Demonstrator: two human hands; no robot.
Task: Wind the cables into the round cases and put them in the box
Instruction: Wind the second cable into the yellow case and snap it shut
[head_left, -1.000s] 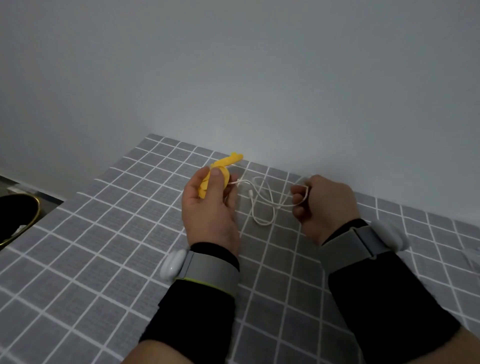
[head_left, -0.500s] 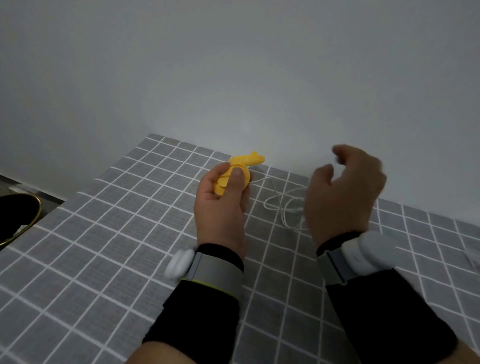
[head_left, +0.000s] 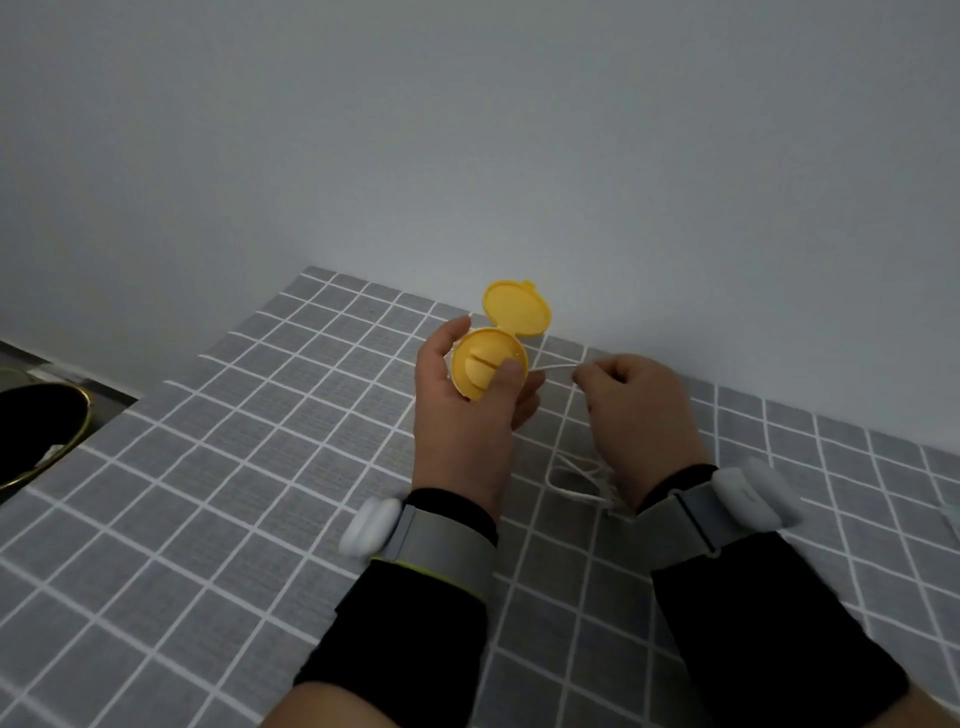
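One yellow case (head_left: 491, 358), lid open, gripped in left hand (head_left: 462, 415) above the checked surface (head_left: 208, 467). Right hand (head_left: 636, 410) fingers pinch white cable (head_left: 558, 368) beside it; remaining cable loops lie on the surface below.

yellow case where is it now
Head view, centre: the yellow case lies open in the left hand, above the checked tablecloth, just left of the right hand pinching the white cable.

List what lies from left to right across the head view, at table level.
Black gold-rimmed container → left hand gripping the open yellow case → white cable stretched between the hands → right hand pinching it.
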